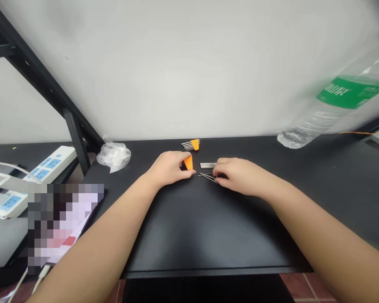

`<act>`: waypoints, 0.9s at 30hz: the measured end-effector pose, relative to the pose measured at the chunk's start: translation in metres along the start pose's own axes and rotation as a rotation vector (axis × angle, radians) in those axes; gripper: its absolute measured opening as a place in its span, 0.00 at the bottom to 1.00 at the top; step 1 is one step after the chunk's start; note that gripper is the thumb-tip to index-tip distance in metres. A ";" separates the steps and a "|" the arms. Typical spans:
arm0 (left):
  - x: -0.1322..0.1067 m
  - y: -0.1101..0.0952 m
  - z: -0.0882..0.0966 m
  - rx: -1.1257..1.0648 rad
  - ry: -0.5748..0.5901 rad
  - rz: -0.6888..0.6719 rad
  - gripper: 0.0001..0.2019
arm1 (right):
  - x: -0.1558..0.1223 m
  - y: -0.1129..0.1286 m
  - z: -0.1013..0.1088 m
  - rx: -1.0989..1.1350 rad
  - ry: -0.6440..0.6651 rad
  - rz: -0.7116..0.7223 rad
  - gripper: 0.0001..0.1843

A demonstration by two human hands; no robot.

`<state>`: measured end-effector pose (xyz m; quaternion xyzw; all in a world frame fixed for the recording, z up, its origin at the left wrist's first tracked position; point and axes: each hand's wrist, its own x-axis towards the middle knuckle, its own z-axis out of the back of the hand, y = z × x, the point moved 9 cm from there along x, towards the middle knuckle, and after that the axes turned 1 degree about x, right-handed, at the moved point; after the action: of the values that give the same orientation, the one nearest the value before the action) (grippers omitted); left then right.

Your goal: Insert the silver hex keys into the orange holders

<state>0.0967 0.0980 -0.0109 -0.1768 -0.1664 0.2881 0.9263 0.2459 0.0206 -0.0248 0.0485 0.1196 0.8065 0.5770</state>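
Between the thumb and fingers of my left hand [173, 168] is an orange holder [188, 163], standing on the black table. My right hand [235, 174] is a short way to the right, its fingertips closed on thin metal rods [207, 177] that point left toward the holder. Just behind these lies a row of several similar metal rods [207, 165], partly covered by my right fingers. Farther back, a second orange holder [195, 144] has several metal rods through it. How many rods my right fingers pinch I cannot make out.
A crumpled clear plastic bag [113, 156] lies at the back left. A large water bottle with a green label [352, 92] stands at the back right. On the left are a power strip [50, 164], a phone or tablet with a blurred screen [66, 223] and cables.
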 end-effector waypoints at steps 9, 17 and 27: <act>0.000 -0.002 0.001 0.017 -0.009 -0.018 0.12 | 0.002 0.012 -0.002 -0.139 -0.030 -0.022 0.06; 0.000 0.001 -0.001 0.020 -0.004 0.005 0.13 | 0.007 -0.011 0.012 0.127 -0.130 -0.069 0.08; 0.000 0.001 0.000 0.011 -0.009 0.008 0.12 | 0.015 -0.028 0.000 0.179 -0.222 -0.020 0.12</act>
<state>0.0966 0.0986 -0.0113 -0.1711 -0.1685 0.2934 0.9254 0.2667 0.0438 -0.0328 0.1874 0.1270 0.7767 0.5879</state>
